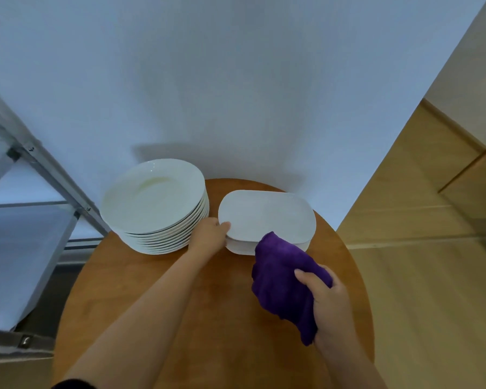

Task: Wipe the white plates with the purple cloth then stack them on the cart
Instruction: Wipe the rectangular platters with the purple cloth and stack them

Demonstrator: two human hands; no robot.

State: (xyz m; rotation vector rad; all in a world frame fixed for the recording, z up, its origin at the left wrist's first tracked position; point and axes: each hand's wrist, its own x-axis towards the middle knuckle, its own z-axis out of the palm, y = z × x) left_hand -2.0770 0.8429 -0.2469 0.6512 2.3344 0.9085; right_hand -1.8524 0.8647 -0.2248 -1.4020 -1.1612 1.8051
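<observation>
A tall stack of round white plates [152, 203] stands at the back left of the round wooden table [208, 318]. To its right lies a short stack of rounded-rectangular white plates [267, 217]. My left hand [208, 234] grips the left edge of the top rectangular plate, thumb on its rim. My right hand [328, 299] holds the bunched purple cloth [284, 282], whose tip overlaps the near edge of the rectangular stack. The cart [26, 242] with grey shelves and a metal frame stands at the left.
A white wall rises right behind the table. Wooden floor [432, 248] lies to the right, with a thin wooden furniture leg [472, 169] at the far right. The cart's metal post [56, 181] runs close to the round plate stack.
</observation>
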